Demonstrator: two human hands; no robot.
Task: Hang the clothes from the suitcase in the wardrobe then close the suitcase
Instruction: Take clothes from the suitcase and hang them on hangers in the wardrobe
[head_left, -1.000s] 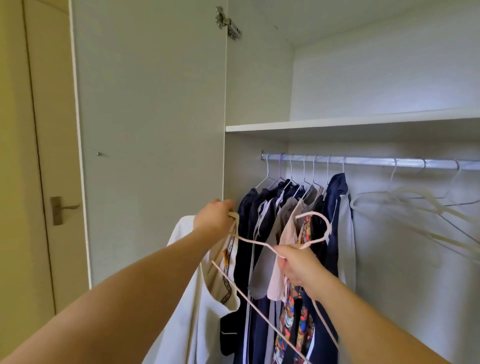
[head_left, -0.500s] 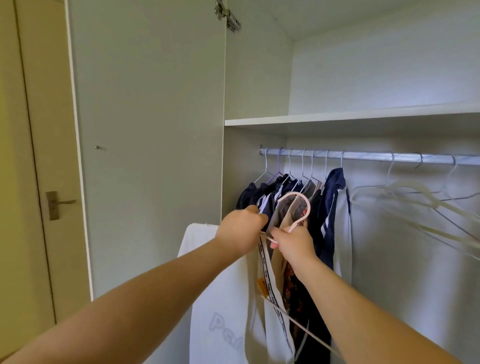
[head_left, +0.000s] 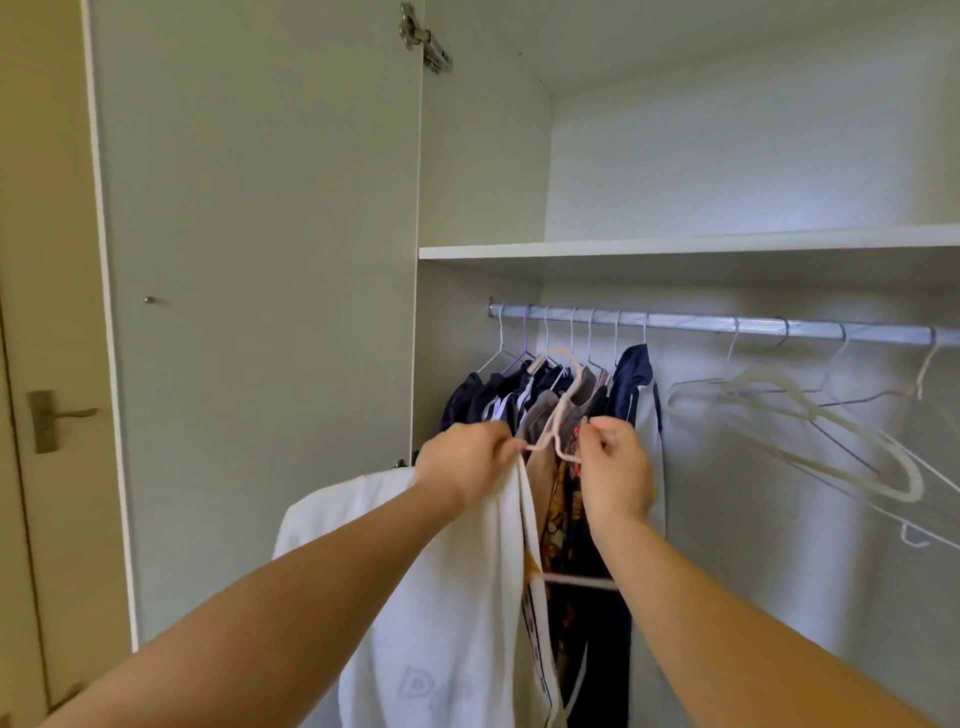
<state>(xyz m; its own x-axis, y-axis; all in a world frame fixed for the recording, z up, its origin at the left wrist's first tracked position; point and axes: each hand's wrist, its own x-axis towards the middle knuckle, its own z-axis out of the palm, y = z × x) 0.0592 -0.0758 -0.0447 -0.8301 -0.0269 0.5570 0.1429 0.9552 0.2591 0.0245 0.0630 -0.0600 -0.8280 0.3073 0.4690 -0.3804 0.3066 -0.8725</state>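
I hold a pale pink hanger (head_left: 563, 400) in front of the wardrobe's hanging clothes, its hook pointing up below the metal rail (head_left: 691, 322). My left hand (head_left: 467, 462) grips the white garment (head_left: 447, 597) at the hanger's left shoulder. My right hand (head_left: 615, 467) pinches the hanger's right shoulder. The white garment drapes down over my left forearm. Several dark and patterned clothes (head_left: 524, 395) hang at the rail's left end. The suitcase is out of view.
Empty white hangers (head_left: 810, 421) hang on the right part of the rail. A white shelf (head_left: 675, 247) runs above it. The wardrobe door (head_left: 260, 260) stands open on the left, and a room door with a lever handle (head_left: 57, 415) is beyond it.
Both hands rose and came closer together with the hanger. My right hand shifted from the hanger's neck to its right shoulder, and the garment now hangs straighter.
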